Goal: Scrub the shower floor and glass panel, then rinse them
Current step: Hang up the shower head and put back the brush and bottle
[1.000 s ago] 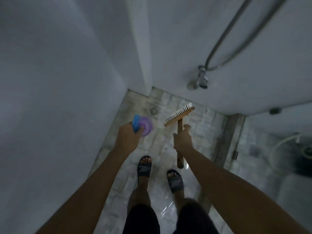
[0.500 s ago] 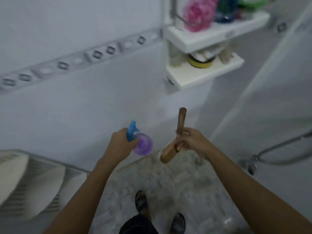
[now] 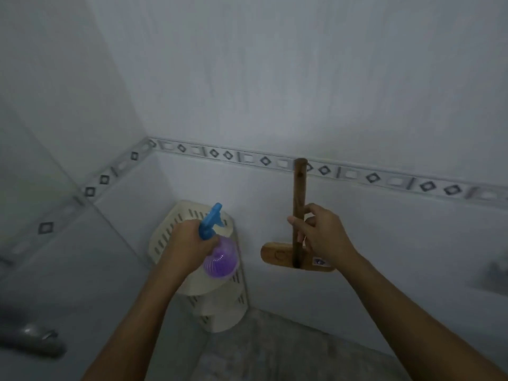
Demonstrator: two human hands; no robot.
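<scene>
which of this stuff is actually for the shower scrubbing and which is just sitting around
For the job:
- spray bottle, gripped by the left hand
- wooden scrub brush, held by its handle in the right hand, head down
- shower floor

Just there:
- cream slotted corner rack
- patterned tile border
- blurred metal fitting, lower left

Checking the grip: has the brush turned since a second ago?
Yes. Its head pointed toward the floor drain then; now the brush stands handle-up across the border tiles, head lowest.
</scene>
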